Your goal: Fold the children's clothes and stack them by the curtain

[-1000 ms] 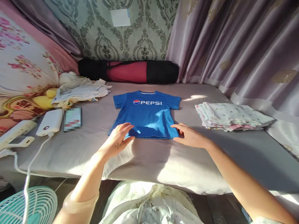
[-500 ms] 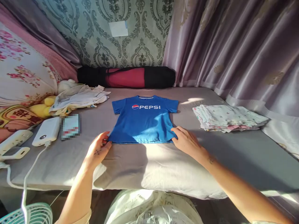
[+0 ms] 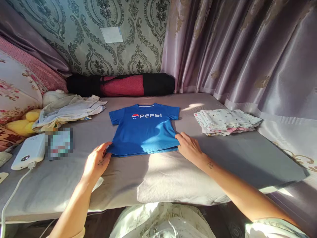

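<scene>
A blue T-shirt [image 3: 146,134] with a white PEPSI print lies spread on the grey bed sheet [image 3: 128,178], its collar away from me and its hem towards me. At the left hem corner, my left hand [image 3: 97,160] pinches the fabric between thumb and fingers. My right hand [image 3: 189,145] grips the opposite hem corner, its thumb partly hidden. The hem's front and back layers show a slight gap near the right side. Sunlight and shadow fall across the shirt's lower half.
Right of the shirt lies a stack of folded printed cloths [image 3: 226,122]. On the left are a pile of white cloths [image 3: 71,110], a white power bank [image 3: 29,150] with a cable, and a blurred packet [image 3: 60,143]. A black and red rolled bag [image 3: 121,85] lies against the wall.
The view has turned a little to the right, so everything sits further left. Both hands keep hold of the shirt's hem corners, and the hem's layers have parted slightly at the right.
</scene>
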The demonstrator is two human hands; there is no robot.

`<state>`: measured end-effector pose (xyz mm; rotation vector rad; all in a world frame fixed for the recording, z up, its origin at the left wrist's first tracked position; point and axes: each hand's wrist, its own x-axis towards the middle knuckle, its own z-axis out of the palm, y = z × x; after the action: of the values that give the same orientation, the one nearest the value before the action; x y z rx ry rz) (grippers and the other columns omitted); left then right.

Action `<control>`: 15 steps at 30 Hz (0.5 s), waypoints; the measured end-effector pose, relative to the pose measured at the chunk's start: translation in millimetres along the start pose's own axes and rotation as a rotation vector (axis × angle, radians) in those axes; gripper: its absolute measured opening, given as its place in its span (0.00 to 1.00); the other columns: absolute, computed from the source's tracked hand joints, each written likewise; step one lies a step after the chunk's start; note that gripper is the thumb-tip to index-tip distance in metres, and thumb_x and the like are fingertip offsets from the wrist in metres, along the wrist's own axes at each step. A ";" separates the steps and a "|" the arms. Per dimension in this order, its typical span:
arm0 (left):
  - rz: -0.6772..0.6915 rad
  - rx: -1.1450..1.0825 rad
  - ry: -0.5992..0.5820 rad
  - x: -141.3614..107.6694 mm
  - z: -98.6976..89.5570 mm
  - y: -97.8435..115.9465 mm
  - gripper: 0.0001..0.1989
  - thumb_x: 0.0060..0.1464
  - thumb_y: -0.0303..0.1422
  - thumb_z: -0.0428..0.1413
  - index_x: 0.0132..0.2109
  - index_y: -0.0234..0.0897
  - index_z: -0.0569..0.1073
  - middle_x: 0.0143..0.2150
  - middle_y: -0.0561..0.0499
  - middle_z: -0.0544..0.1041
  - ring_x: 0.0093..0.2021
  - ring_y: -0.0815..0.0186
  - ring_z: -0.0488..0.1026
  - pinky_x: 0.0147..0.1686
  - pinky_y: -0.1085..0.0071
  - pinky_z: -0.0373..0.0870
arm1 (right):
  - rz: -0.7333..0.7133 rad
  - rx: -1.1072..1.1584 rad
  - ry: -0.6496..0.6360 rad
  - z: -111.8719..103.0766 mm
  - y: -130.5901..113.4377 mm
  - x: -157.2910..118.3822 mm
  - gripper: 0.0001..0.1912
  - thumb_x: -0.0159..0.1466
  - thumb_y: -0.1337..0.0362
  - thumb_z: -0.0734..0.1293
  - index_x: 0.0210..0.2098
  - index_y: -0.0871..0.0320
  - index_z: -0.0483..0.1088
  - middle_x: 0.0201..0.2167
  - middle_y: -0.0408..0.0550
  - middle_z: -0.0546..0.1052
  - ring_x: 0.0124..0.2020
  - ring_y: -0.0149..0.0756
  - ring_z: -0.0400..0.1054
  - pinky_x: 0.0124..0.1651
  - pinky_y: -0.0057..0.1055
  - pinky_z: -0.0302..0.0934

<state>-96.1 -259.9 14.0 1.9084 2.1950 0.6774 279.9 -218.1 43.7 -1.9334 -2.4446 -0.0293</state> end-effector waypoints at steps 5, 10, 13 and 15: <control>0.165 0.133 0.053 -5.7 -9.5 -11.5 0.23 0.56 0.35 0.47 0.57 0.39 0.73 0.36 0.47 0.71 0.38 0.59 0.71 0.37 0.66 0.70 | -0.012 0.036 0.007 -0.9 11.6 -6.6 0.18 0.63 0.75 0.60 0.50 0.56 0.69 0.47 0.52 0.72 0.42 0.40 0.70 0.36 0.32 0.61; 0.400 0.138 0.009 -4.8 -7.2 -27.0 0.19 0.58 0.32 0.45 0.49 0.38 0.78 0.46 0.43 0.73 0.46 0.58 0.71 0.44 0.65 0.71 | -0.209 0.086 0.022 0.0 18.6 -9.4 0.20 0.61 0.79 0.58 0.47 0.56 0.70 0.48 0.52 0.71 0.47 0.40 0.67 0.40 0.32 0.63; 0.485 0.150 -0.025 -3.7 -10.4 -29.2 0.19 0.60 0.33 0.44 0.47 0.40 0.79 0.48 0.45 0.76 0.47 0.58 0.72 0.45 0.66 0.71 | -0.315 0.109 -0.019 -2.8 22.3 -9.4 0.20 0.62 0.80 0.56 0.46 0.56 0.71 0.47 0.50 0.73 0.49 0.39 0.67 0.44 0.31 0.63; 0.497 0.157 -0.051 -3.8 -13.7 -27.6 0.19 0.61 0.33 0.44 0.47 0.41 0.78 0.48 0.46 0.78 0.46 0.59 0.73 0.44 0.67 0.72 | -0.347 0.120 -0.056 -6.9 24.2 -9.9 0.20 0.63 0.80 0.56 0.46 0.57 0.71 0.47 0.50 0.73 0.49 0.38 0.67 0.45 0.32 0.62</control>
<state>-125.7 -269.2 13.6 2.5540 1.7941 0.5206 305.8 -222.4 50.2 -1.4651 -2.7162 0.1635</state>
